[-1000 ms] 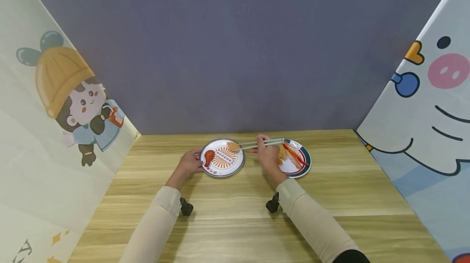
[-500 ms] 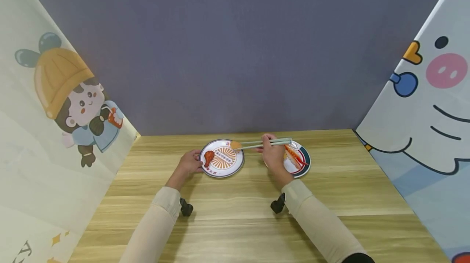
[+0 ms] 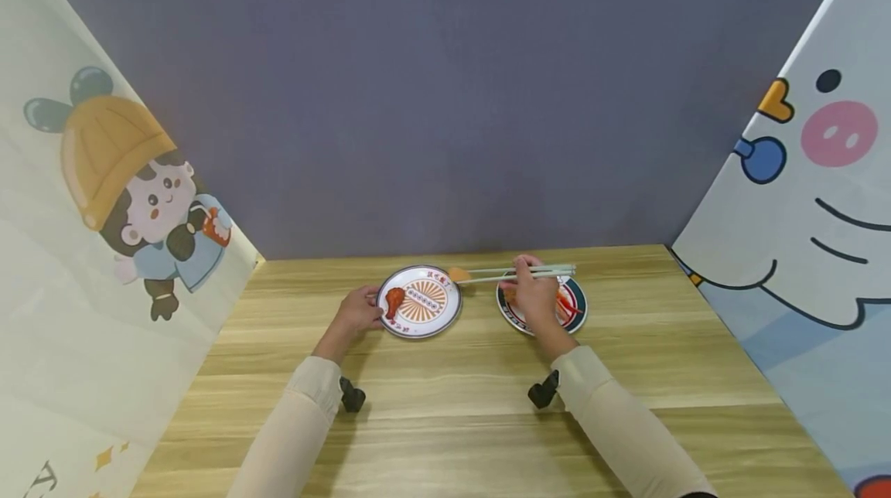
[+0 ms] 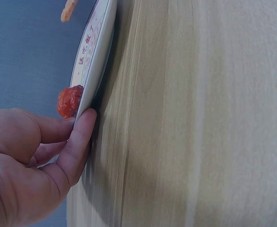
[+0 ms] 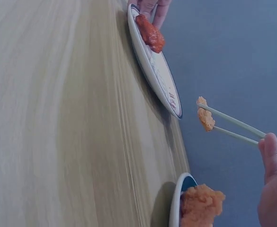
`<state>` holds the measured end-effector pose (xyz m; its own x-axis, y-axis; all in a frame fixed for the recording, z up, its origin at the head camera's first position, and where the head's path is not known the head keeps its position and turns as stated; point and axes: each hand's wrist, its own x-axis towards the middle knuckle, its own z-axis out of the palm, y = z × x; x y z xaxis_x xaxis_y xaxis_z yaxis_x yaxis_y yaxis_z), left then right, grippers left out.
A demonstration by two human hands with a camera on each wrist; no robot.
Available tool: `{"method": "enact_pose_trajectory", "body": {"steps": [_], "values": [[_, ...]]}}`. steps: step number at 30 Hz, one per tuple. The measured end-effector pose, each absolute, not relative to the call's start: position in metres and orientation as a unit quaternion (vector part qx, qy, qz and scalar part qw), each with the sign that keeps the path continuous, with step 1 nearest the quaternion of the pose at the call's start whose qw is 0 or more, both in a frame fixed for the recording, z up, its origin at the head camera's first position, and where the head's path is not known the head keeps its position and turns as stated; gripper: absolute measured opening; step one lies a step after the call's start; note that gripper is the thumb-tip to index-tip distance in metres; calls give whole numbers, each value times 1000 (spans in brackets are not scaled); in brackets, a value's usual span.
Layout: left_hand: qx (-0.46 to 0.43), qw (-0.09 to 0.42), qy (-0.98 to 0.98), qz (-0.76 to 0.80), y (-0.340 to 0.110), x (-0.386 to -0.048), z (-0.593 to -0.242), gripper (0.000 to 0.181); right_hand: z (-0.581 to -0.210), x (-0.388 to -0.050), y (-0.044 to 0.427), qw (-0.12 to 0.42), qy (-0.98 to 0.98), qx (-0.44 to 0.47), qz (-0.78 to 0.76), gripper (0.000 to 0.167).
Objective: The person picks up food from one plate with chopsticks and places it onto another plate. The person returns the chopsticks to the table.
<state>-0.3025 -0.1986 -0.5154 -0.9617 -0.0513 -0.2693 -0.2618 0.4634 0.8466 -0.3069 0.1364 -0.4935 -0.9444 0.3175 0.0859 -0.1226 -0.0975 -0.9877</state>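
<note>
My left hand (image 3: pixel 358 311) pinches the left rim of a white plate (image 3: pixel 420 332), thumb above and fingers below in the left wrist view. A red-brown drumstick (image 3: pixel 394 301) lies at that plate's left side. My right hand (image 3: pixel 534 293) holds pale green chopsticks (image 3: pixel 487 274), their tips gripping an orange fried piece (image 5: pixel 205 114). That piece hangs in the air just off the plate's right edge. Under my right hand is a dark-rimmed plate (image 3: pixel 583 312) with red and orange food, including a fried chunk (image 5: pixel 201 206), partly hidden by the hand.
The two plates stand side by side near the back of the wooden table (image 3: pixel 445 405), with a strip of wood between them. A grey panel (image 3: pixel 445 96) rises behind the table, and printed panels stand at the left and right.
My right hand, with the chopsticks and the fried piece, has moved right, from over the left plate to past its edge. My left hand stays at the plate's rim.
</note>
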Motion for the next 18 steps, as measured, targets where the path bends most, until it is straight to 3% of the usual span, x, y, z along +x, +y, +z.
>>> {"method": "enact_pose_trajectory", "body": {"steps": [6, 18], "values": [[-90, 97, 850, 510, -198, -302, -516, 54, -491, -304, 152, 148, -634, -77, 755, 27], [-89, 100, 856, 499, -198, -301, -515, 54, -487, -293, 192, 169, -607, -93, 771, 17]]}}
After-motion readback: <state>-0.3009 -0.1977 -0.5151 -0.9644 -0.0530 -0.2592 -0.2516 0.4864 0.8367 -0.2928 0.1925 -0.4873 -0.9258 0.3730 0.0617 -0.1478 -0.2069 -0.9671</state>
